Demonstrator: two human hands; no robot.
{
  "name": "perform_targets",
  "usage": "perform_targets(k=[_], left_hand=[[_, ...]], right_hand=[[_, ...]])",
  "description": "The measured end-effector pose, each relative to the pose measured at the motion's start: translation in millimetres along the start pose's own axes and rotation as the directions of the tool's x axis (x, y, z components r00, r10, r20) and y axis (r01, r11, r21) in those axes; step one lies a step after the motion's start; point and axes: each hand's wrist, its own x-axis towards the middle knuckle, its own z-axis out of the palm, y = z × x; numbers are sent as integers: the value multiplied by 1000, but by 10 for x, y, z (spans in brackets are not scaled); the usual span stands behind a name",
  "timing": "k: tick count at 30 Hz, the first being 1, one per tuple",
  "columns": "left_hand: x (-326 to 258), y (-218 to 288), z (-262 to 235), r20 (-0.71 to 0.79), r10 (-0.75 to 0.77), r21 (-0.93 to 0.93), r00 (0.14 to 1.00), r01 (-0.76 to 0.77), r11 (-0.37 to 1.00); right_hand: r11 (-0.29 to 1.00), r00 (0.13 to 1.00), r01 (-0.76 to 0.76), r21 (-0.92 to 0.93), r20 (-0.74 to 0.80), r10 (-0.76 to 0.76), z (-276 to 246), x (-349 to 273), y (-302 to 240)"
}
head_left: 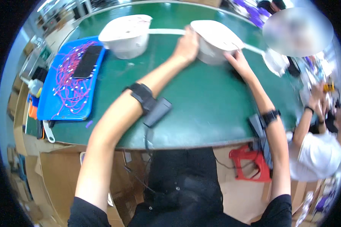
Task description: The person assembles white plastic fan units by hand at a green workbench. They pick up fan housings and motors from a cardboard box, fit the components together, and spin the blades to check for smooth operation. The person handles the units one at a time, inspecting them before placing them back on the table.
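Note:
A white oval tub with a white top (215, 37) sits between my two hands on the far side of the green table. At its left side is my left hand (187, 44), fingers curled against the wall. My right hand (238, 62) grips the opposite side, with its thumb on the near wall. Both hands are slightly blurred, and the far fingers are hidden behind the tub. A similar white tub (127, 44) stands farther left, touched by neither hand. Black straps with small dark boxes are on both forearms.
A blue tray (45, 108) on the left holds purple cords and a black phone (88, 61). Thin white strips run across the green table (193, 121). Another white piece (276, 62) lies far right. A red stool (250, 164) stands below; a co-worker sits at right.

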Motion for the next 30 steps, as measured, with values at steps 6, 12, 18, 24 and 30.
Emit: perform_targets(k=[6, 12, 18, 24, 30], left_hand=[[-109, 143, -222, 168, 41, -241, 985, 0, 970], [-57, 6, -293, 203, 159, -268, 966, -102, 958], [-86, 171, -272, -92, 182, -22, 979, -184, 983], [-8, 110, -408, 73, 32, -255, 997, -13, 967], [-213, 466, -372, 208, 96, 37, 973, -106, 994]], right_hand=[[970, 993, -93, 224, 88, 75, -315, 115, 480], [952, 992, -120, 283, 69, 105, -257, 38, 390], [972, 969, 235, 20, -87, -233, -287, 64, -3], [853, 853, 521, -41, 48, -519, -468, -64, -401], [898, 887, 439, 26, -174, -428, -485, -157, -617]])
